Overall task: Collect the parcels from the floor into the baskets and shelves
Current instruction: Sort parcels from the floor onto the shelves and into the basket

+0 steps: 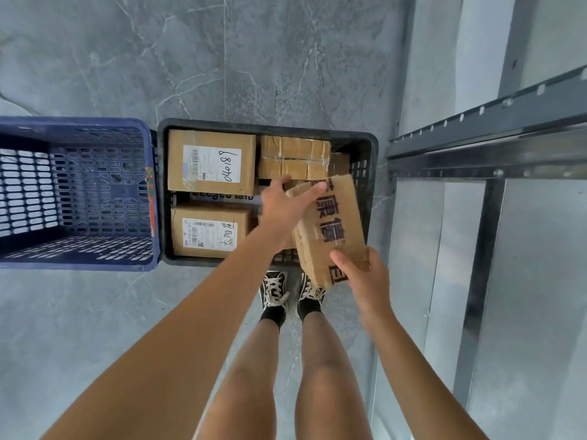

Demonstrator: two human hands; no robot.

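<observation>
Over black basket, tilted parcel lengthwise

The black basket was nearly full: labelled parcels filled its left side and taped ones its far right corner. The blue basket beside it lay open. Shelf rails barred the right.

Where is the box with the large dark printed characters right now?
Head view, right of centre: the printed box is held tilted between left hand and right hand, over the black basket's right side.
</observation>
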